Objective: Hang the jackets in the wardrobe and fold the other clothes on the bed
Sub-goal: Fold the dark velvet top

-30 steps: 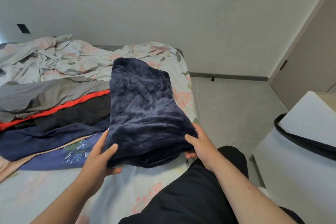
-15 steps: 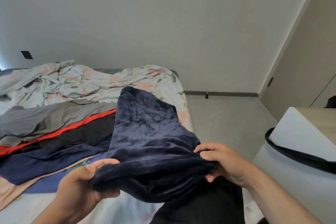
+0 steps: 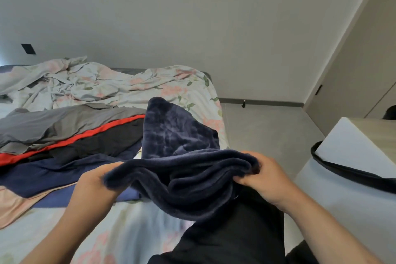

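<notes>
On the bed, which is filling the left half of the view with its crumpled floral sheet, most of the job is looking undone imo. The pile of clothes is lying spread over the left side of the mattress. There's a grey garment at the back, a black piece with a red stripe next to it, a flat navy one nearer, and something peach poking out at the near-left edge. None of it is looking folded, just laid out in loose layers, and I'm not seeing a neat stack anywhere. If any of those are jackets, they're waiting on the wardrobe trip too. The beige doors on the right might be the wardrobe, but I honestly can't tell.

The thing being worked on is the dark blue fleece. Its far end is lying out over the bed just beside the pile's right edge. Its near end is being held up off the mattress, bunched into thick rolls between the two hands. So I'm guessing it's mid-fold, maybe halfway.

The left hand is gripping the left end, with fleece draping over its fingers so they're mostly hidden. The right hand is clamping the right end, fingers curling round the bunched edge.
</notes>
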